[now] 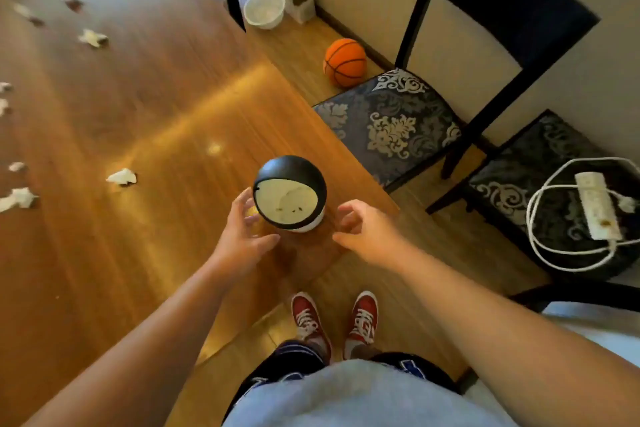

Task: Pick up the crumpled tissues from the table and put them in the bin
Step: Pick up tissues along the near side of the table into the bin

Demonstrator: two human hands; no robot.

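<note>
Wooden and glossy, the desk (166, 107) fills the left and middle of the view, its near corner jutting toward the person who stands at six o'clock. On that corner sits the bin (290, 193), a small round container with a black domed top and a pale swing lid tipped toward the camera; its white base rests on the wood.

Both hands flank the bin with fingers spread and curled, neither gripping anything. The left hand (242, 236) lies at the bin's seven o'clock, fingertips just beside its wall; whether they touch cannot be told. The right hand (363, 232) lies at its four o'clock, slightly apart from it.

Crumpled tissues are scattered well away across the desk toward nine and ten o'clock. The nearest tissue (122, 177) lies at nine o'clock from the bin, another tissue cluster (19, 199) sits at the left edge, and a farther tissue (92, 38) lies toward eleven o'clock, with more blurred ones beyond.

At one o'clock an orange basketball (345, 62) rests on the floor by the wall, near a white bowl-shaped basket (264, 8). Two dark chairs with patterned seats stand at two and three o'clock; the nearer chair (561, 198) carries a white power strip (596, 206) with a looped cable. Red sneakers (308, 319) show below, at six o'clock.
</note>
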